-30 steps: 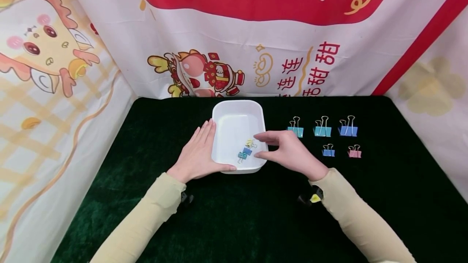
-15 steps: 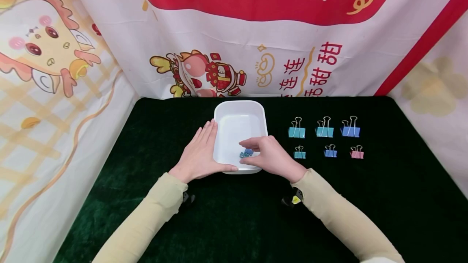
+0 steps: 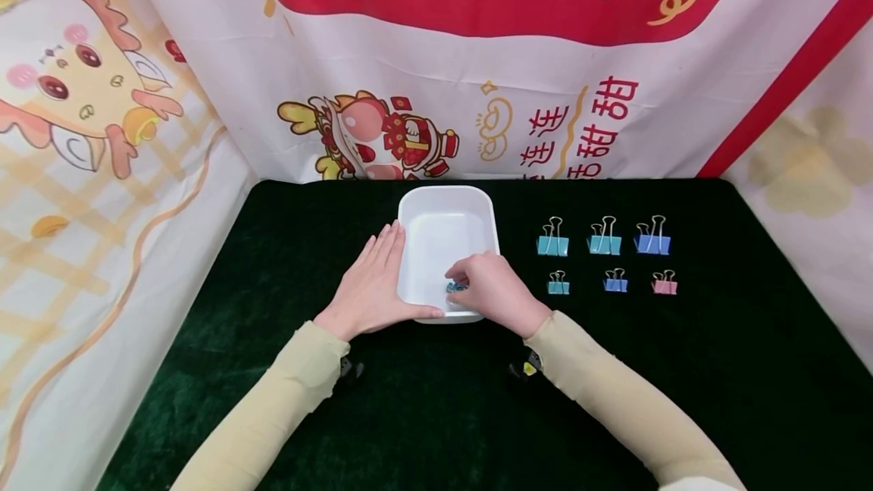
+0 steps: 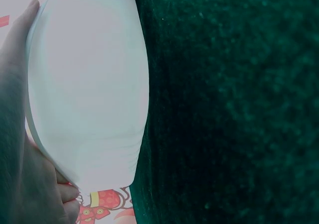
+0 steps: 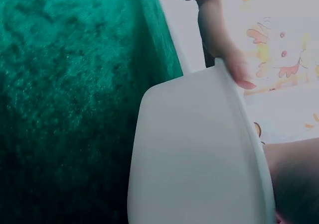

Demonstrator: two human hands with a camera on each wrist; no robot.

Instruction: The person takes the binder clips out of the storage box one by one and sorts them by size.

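A white plastic tray [image 3: 446, 199] stands on the table. My left hand [image 3: 364, 290] lies along its left side with straight fingers, the thumb over the near rim. The left wrist view shows the tray's outer wall [image 4: 89, 84] beside that hand. My right hand [image 3: 494, 286] reaches inside over the near right edge, thumb and fingers curled round a small binder clip. Part of a small teal binder clip [image 3: 455, 289] shows at the fingertips, and the hand hides the other clips there. In the right wrist view, the tray's wall [image 5: 194, 149] blocks sight of the fingertips.
Right of the tray, two large teal binder clips [image 3: 605, 243] and a large blue one [image 3: 652, 243] stand in a row. Nearer are small teal [image 3: 558, 286], blue [image 3: 616, 284] and pink [image 3: 664, 286] ones. Dark green cloth [image 3: 409, 415] covers the table; printed curtains [image 3: 382, 59] hang behind.
My right hand has moved left and down into the tray, its fingers drawing together over the clips, and now hides the yellow and blue ones. My left hand has stayed on the tray.
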